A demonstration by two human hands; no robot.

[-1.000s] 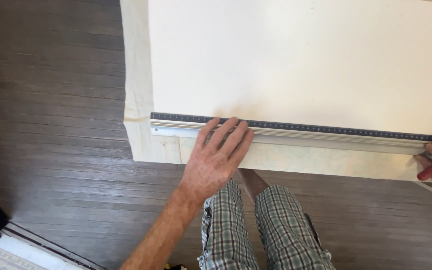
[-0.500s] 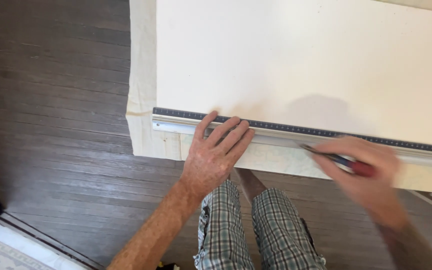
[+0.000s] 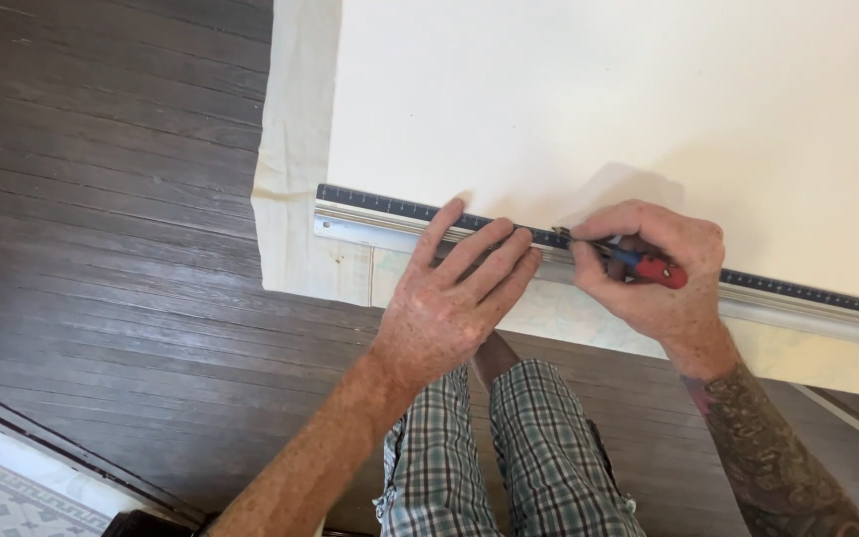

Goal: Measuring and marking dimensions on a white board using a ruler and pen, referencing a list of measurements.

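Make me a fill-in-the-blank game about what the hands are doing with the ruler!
1. The left hand presses flat on the long metal ____.
2. The right hand holds a cutting tool with a ____ and blue handle.
3. The ruler lies across a big sheet of ____ paper.
4. The floor is made of dark ____ boards.

Missing words: ruler; red; white; wooden

The left hand [image 3: 454,303] presses flat on a long metal ruler [image 3: 390,221] lying across a white sheet [image 3: 599,99]. The right hand [image 3: 653,268] grips a red-handled knife [image 3: 633,261] against the ruler's edge, above a dark wooden floor [image 3: 101,249].
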